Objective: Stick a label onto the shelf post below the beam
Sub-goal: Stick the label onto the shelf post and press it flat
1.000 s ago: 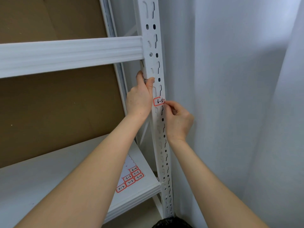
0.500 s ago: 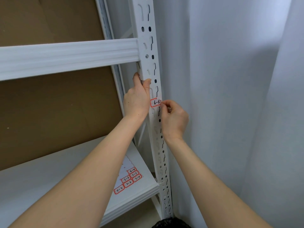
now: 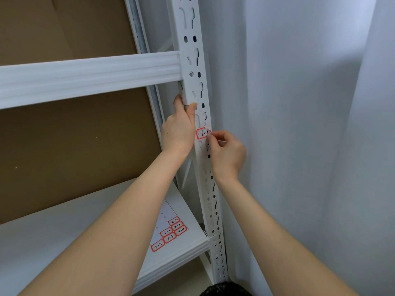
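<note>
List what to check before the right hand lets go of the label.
1. Placement: label is on the post, below the beam: ok.
2. Text: "6-3" faces out and is readable: ok.
3. Support: left hand grips the post just above the label: ok.
4. Alignment: label edges run roughly with the post's: ok.
5. Adhesion: label flat all over: cannot tell; right hand pinches its right edge and hides it.
6. Supply: sheet with more labels lies on the shelf: ok.
</note>
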`<state>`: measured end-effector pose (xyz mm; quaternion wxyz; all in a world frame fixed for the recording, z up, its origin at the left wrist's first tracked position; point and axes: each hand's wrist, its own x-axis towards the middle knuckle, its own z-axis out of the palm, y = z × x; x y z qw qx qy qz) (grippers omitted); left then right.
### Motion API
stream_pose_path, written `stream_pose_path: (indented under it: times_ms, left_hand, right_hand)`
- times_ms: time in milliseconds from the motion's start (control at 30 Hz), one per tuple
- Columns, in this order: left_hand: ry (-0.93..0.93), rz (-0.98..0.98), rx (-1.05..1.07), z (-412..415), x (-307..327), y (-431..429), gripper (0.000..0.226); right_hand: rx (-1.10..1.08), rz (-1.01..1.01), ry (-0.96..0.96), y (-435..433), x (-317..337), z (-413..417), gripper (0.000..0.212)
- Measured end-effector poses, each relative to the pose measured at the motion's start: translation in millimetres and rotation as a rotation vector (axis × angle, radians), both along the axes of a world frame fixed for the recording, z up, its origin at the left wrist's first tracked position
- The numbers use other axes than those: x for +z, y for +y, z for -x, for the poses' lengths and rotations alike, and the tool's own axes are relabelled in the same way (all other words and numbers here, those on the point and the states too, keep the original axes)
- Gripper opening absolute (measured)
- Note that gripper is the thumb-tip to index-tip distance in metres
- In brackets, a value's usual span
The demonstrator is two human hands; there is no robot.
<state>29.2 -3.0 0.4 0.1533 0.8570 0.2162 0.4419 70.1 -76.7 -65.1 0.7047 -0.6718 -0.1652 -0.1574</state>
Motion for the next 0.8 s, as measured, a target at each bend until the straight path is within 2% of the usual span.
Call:
stream_pose_path:
  times_ms: [100, 300, 467, 633, 800]
  left_hand:
    - [-0.004, -0.003, -0.005, -0.1, -0.1, -0.1, 0.048]
    - [-0.014, 0.005, -0.031, 0.6, -0.6, 0.2, 0.049]
    - [0.002, 0.003, -0.026, 1.3, -0.2, -0.3, 0.049]
    - [-0.006, 0.012, -0.039, 1.5, 1.0, 1.6, 0.050]
    - [-0.003, 0.009, -0.040, 2.0, -0.2, 1.6, 0.050]
  right_hand:
    - [-0.019, 0.046, -0.011, 1.7, 2.0, -2.5, 0.008]
    - [-0.064, 0.278, -0.095, 1.6, 5.8, -4.5, 0.017]
    - [-0.053, 0.332, -0.081, 3.5, 7.9, -1.4, 0.019]
    - [-0.031, 0.227, -0.069, 1.7, 1.7, 0.3, 0.017]
    - [0.010, 0.052, -0.104, -2.0, -1.3, -1.5, 0.003]
